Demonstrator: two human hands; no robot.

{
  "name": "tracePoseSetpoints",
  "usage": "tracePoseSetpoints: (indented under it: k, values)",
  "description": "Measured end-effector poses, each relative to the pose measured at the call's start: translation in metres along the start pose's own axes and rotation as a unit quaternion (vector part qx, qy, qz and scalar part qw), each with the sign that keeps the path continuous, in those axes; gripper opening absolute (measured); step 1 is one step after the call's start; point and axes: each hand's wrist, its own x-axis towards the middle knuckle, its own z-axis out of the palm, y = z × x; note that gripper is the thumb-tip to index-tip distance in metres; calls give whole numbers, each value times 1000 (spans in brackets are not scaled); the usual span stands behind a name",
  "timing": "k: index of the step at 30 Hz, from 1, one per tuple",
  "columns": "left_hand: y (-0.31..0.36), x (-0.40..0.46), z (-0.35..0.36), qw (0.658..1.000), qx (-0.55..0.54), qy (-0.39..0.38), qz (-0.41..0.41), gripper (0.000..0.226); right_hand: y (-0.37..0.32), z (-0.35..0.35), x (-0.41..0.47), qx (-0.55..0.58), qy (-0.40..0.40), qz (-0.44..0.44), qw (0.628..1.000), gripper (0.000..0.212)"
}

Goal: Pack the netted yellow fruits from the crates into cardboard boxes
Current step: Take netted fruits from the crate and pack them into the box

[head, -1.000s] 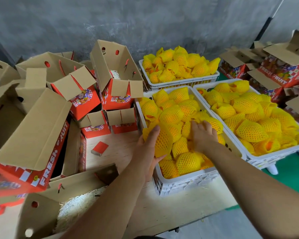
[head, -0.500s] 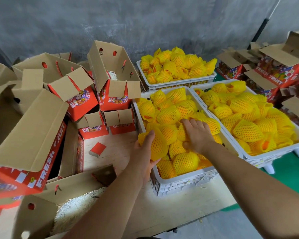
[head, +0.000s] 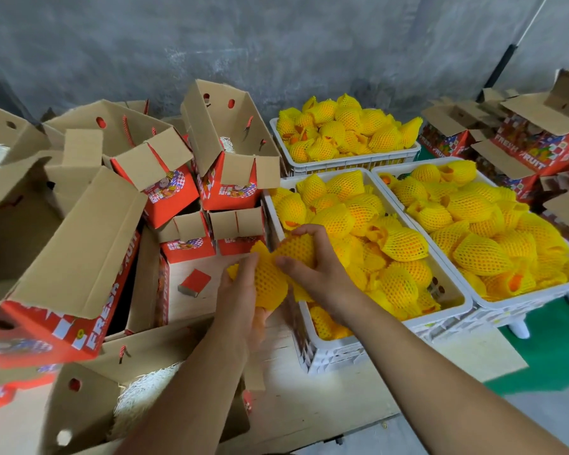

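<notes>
My left hand (head: 240, 297) grips a netted yellow fruit (head: 270, 284) just left of the near white crate (head: 339, 351). My right hand (head: 312, 261) grips a second netted fruit (head: 298, 247) over the crate's left rim, touching the first. The near crate holds several more netted fruits (head: 398, 244). An open cardboard box (head: 89, 385) lined with white shredded paper (head: 142, 395) stands at the lower left, under my left forearm.
Two more white crates of netted fruits stand behind (head: 342, 162) and to the right (head: 519, 300). Open red-and-brown boxes pile up at left (head: 79, 244) and back (head: 230, 139); more sit far right (head: 539, 126). A small red card (head: 194, 282) lies on the wooden tabletop (head: 326, 399).
Both hands have lifted out of the near crate and moved left, each with a netted fruit. The right hand had been reaching among the fruits; it now holds one.
</notes>
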Motion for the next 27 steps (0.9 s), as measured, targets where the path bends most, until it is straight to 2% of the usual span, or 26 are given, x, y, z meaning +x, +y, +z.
tracePoseSetpoints:
  k: [2,5,9,12,15,17,18,20,21,23,25,27]
  values:
    - [8,-4,-25,999,30,28,19,34,2,24,0,8,12,-5,1000,35]
    - [23,-16,-67,997,48,43,32,38,5,62,-2,11,-10,6,1000,33]
    - [41,-38,-125,999,33,31,10,43,11,122,-12,26,0,66,997,8]
    - [49,-52,-169,1000,-13,-20,-7,51,16,163,-19,40,32,119,992,16]
    - [56,-64,-210,999,-13,-46,19,49,21,194,-25,46,54,153,986,20]
    - [59,-70,-225,1000,25,9,17,50,27,212,-30,58,51,211,975,21]
    - [59,-70,-231,998,40,58,-1,60,32,220,-33,67,38,257,963,25]
    - [57,-68,-241,990,44,133,-22,69,38,231,-41,85,0,355,931,41]
    - [57,-66,-247,991,29,127,-28,66,42,232,-44,100,-20,379,920,45]
    - [53,-58,-260,997,17,42,-68,63,50,228,-47,155,-62,382,909,39]
    - [47,-48,-267,991,86,2,-105,62,59,224,-48,158,-68,388,906,33]
    - [36,-34,-266,967,215,28,-133,59,69,225,-44,71,-40,427,900,34]
